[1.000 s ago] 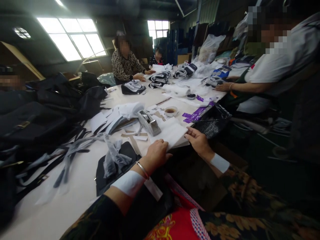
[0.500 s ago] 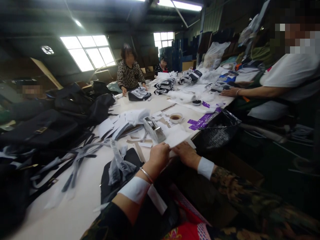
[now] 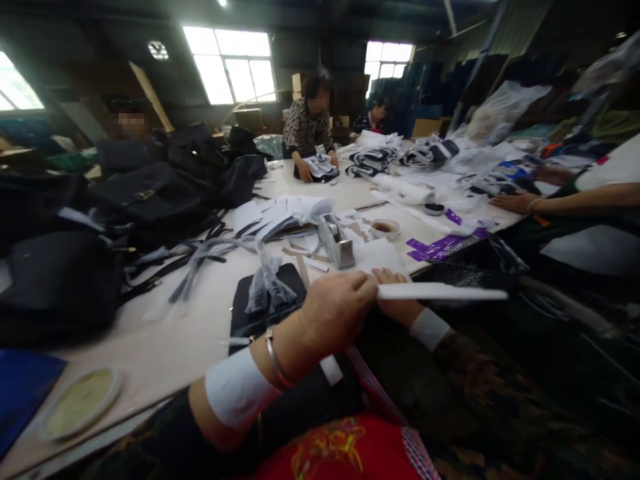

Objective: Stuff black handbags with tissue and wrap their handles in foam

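My left hand (image 3: pixel 340 308) is closed, its fingers pinching the end of a thin white sheet (image 3: pixel 443 292) seen nearly edge-on and pointing right. Just behind that sheet is my right hand (image 3: pixel 399 305), fingers stretched out over white paper (image 3: pixel 381 257) at the table's edge; the sheet partly covers this hand. A metal tape dispenser (image 3: pixel 336 243) stands beyond my left hand, with a roll of tape (image 3: pixel 384 229) to its right. A black bag (image 3: pixel 243 300) with wrapped handles (image 3: pixel 270 283) lies left of my left hand.
Black bags (image 3: pixel 150 193) and straps (image 3: pixel 193 257) are heaped at the left. White sheets (image 3: pixel 280 217) are piled mid-table. Purple tape (image 3: pixel 435 248) hangs near a black bin bag (image 3: pixel 480 263). Co-workers sit or stand around, one (image 3: pixel 307 127) handling a bag across the table.
My left hand has lifted away from the table's edge with the white sheet, which now points right. The view has turned left, and the co-worker opposite bends further down.
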Demonstrator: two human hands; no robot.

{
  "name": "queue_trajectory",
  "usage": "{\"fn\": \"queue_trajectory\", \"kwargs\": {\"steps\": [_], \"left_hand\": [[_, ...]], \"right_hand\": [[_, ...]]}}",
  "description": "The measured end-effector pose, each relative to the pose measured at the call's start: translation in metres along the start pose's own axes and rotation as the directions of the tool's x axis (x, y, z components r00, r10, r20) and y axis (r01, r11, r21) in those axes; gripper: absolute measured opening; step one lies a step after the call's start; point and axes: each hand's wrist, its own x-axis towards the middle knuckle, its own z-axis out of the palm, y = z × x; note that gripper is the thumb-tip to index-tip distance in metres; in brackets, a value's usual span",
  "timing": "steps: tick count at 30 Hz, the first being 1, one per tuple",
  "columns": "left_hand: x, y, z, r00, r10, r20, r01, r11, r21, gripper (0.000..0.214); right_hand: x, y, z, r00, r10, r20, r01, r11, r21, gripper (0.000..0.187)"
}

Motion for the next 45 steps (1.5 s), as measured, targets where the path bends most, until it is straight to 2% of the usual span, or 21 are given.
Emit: {"fn": "queue_trajectory", "kwargs": {"steps": [2,4,5,7,8,10,12,15,18,21,23,27,29,30,32,34,36,38,40,42,45], "left_hand": [[-0.023,-0.019,-0.031,0.970,-0.135,-0.202,0.152,0.986,0.071,0.028],[-0.049,-0.031,-0.054,0.890,-0.234,-0.392,0.272,0.961,0.042,0.027],[-0.063,-0.034,-0.060,0.840,-0.290,-0.459,0.319,0.948,-0.015,0.025],[-0.087,-0.035,-0.063,0.722,-0.464,-0.513,0.415,0.884,-0.216,0.026],[-0.099,-0.036,-0.059,0.650,-0.586,-0.484,0.466,0.810,-0.355,0.029],[-0.123,-0.042,-0.046,0.487,-0.810,-0.327,0.536,0.573,-0.620,0.035],[-0.148,-0.053,-0.029,0.370,-0.917,-0.148,0.537,0.341,-0.772,0.036],[-0.184,-0.069,-0.002,0.261,-0.965,0.000,0.546,0.148,-0.824,0.037],[-0.208,-0.073,0.022,0.204,-0.978,0.042,0.571,0.084,-0.817,0.038],[-0.215,-0.067,0.039,0.224,-0.973,0.060,0.586,0.085,-0.806,0.039],[-0.215,-0.062,0.042,0.253,-0.966,0.060,0.619,0.114,-0.777,0.039],[-0.216,-0.048,0.036,0.385,-0.922,0.044,0.710,0.265,-0.652,0.035],[-0.219,-0.038,0.030,0.451,-0.890,0.058,0.777,0.360,-0.516,0.040],[-0.220,-0.033,0.028,0.469,-0.880,0.068,0.808,0.398,-0.435,0.044],[-0.222,-0.025,0.025,0.477,-0.873,0.099,0.854,0.434,-0.287,0.048],[-0.223,-0.020,0.022,0.457,-0.875,0.161,0.880,0.418,-0.228,0.049],[-0.221,-0.020,0.017,0.452,-0.841,0.296,0.876,0.356,-0.324,0.052],[-0.218,-0.020,0.010,0.526,-0.736,0.425,0.814,0.293,-0.501,0.047],[-0.213,-0.020,0.005,0.613,-0.631,0.474,0.745,0.264,-0.612,0.033],[-0.205,-0.016,0.002,0.634,-0.588,0.502,0.746,0.294,-0.598,0.025],[-0.189,-0.008,0.003,0.636,-0.550,0.541,0.767,0.375,-0.521,0.048]], "right_hand": [[-0.007,-0.009,-0.014,0.999,-0.019,0.051,0.017,0.999,0.039,0.033],[-0.009,-0.024,-0.031,0.997,-0.040,0.066,0.026,0.980,0.199,0.029],[-0.008,-0.033,-0.040,0.997,-0.041,0.063,0.017,0.939,0.342,0.029],[-0.001,-0.053,-0.056,0.998,0.001,0.059,-0.038,0.779,0.626,0.038],[0.005,-0.064,-0.061,0.998,0.034,0.056,-0.064,0.680,0.731,0.045],[0.019,-0.081,-0.068,0.993,0.097,0.065,-0.104,0.488,0.866,0.061],[0.033,-0.093,-0.068,0.985,0.124,0.120,-0.153,0.299,0.942,0.070],[0.044,-0.108,-0.058,0.955,0.113,0.274,-0.282,0.067,0.957,0.078],[0.042,-0.125,-0.041,0.901,0.084,0.426,-0.419,-0.085,0.904,0.074],[0.036,-0.143,-0.025,0.827,0.076,0.557,-0.525,-0.246,0.814,0.050],[0.034,-0.149,-0.020,0.791,0.101,0.604,-0.555,-0.297,0.777,0.041],[0.040,-0.144,-0.018,0.781,0.217,0.585,-0.518,-0.299,0.802,0.036],[0.044,-0.137,-0.017,0.787,0.280,0.550,-0.480,-0.284,0.830,0.034],[0.045,-0.133,-0.016,0.788,0.302,0.537,-0.467,-0.276,0.840,0.034],[0.048,-0.128,-0.013,0.783,0.331,0.527,-0.453,-0.277,0.847,0.032],[0.050,-0.126,-0.008,0.763,0.373,0.528,-0.429,-0.320,0.845,0.031],[0.051,-0.127,-0.004,0.729,0.434,0.529,-0.377,-0.390,0.840,0.030],[0.050,-0.131,0.000,0.692,0.483,0.537,-0.333,-0.446,0.831,0.029],[0.045,-0.139,0.001,0.673,0.488,0.557,-0.327,-0.479,0.815,0.026],[0.039,-0.148,0.001,0.678,0.456,0.576,-0.346,-0.493,0.798,0.023],[0.028,-0.160,-0.006,0.711,0.379,0.592,-0.381,-0.501,0.777,0.021]]}}
